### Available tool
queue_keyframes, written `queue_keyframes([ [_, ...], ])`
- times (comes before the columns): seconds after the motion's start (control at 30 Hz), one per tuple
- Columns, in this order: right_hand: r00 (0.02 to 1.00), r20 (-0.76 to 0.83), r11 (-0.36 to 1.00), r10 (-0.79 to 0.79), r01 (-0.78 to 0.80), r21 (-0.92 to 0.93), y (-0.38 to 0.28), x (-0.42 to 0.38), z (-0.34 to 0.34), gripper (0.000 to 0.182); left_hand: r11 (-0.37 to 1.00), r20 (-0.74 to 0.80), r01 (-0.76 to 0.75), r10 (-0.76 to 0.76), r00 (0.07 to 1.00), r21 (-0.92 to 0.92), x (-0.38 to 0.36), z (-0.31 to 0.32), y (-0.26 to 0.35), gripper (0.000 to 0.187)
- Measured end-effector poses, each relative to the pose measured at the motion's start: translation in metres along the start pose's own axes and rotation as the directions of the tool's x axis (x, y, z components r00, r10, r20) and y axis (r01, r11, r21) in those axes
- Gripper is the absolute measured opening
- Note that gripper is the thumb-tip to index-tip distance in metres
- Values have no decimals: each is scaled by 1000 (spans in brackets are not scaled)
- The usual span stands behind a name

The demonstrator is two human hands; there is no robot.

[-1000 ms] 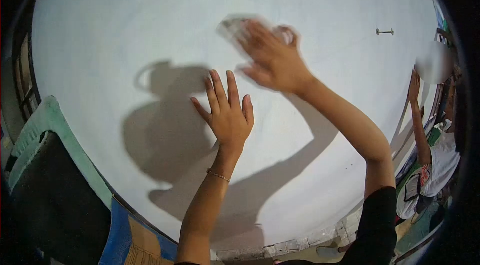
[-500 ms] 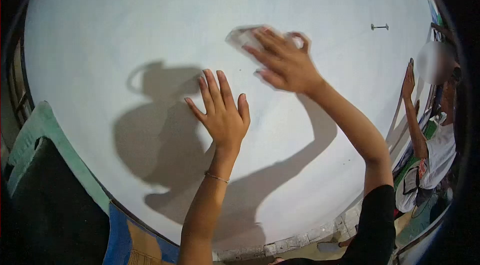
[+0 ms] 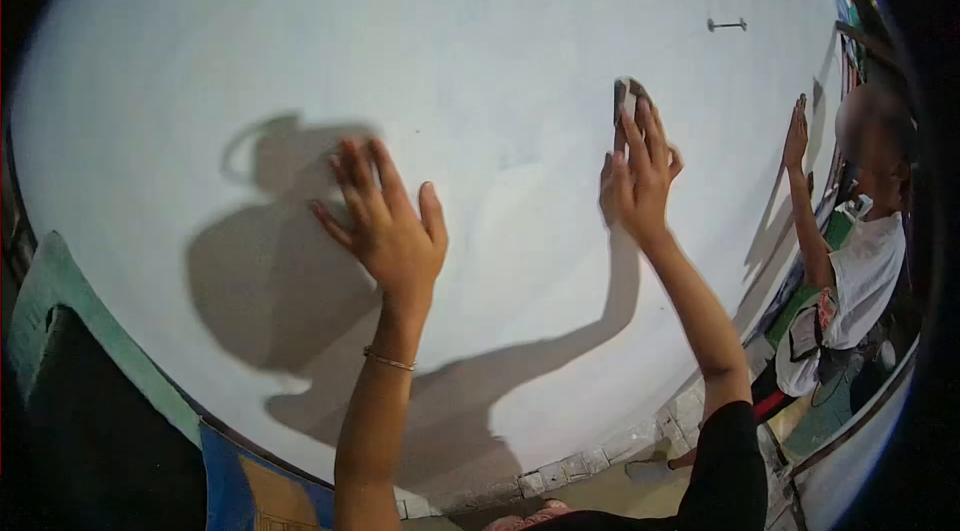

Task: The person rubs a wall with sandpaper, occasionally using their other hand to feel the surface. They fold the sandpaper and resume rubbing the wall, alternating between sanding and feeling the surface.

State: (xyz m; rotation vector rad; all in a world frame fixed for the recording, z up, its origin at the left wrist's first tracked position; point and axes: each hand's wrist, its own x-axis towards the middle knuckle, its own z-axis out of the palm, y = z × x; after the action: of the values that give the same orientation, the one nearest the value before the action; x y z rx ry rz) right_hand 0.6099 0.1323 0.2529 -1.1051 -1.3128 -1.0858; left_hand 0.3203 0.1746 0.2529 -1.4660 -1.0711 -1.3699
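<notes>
Wall, white (image 3: 520, 41): one; landmark for all places.
Co-worker (image 3: 868, 276): one, at the wall's right edge, a raised hand (image 3: 796, 134) close to it.
Green-edged dark panel (image 3: 120, 346): one, at the wall's lower left.
Blue-and-brown panel (image 3: 222, 466): one, at the wall's bottom left.
Own hands: two. Left hand (image 3: 392, 236), left of the wall's middle: fingers spread wide, holding nothing, palm towards it, probably for balance. Right hand (image 3: 645, 181), right of the wall's middle: fingers nearly straight, slightly parted, holding a pad (image 3: 622, 99), likely laid along it to press evenly.
Pad: one, against the wall, right of middle; material unclear.
Bar-shaped fitting (image 3: 727, 26): one, wall's upper right, presumably fixed.
Bracelet (image 3: 390, 361): one, before the wall's lower part.
</notes>
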Motion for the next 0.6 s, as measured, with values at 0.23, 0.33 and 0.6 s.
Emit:
queue_keyframes([
  [0.23,919,282,950,-276,306,-66,-5,-88,-10,51,998,-9,-7,7,1000,-60,-16,12,-1,63],
  [0.33,957,284,984,-59,104,-146,11,-86,-9,54,999,16,-17,18,1000,-33,-29,19,0,66],
  [0.6,895,366,966,-256,250,66,2,-104,8,51,996,184,9,8,983,-94,-125,42,37,65],
])
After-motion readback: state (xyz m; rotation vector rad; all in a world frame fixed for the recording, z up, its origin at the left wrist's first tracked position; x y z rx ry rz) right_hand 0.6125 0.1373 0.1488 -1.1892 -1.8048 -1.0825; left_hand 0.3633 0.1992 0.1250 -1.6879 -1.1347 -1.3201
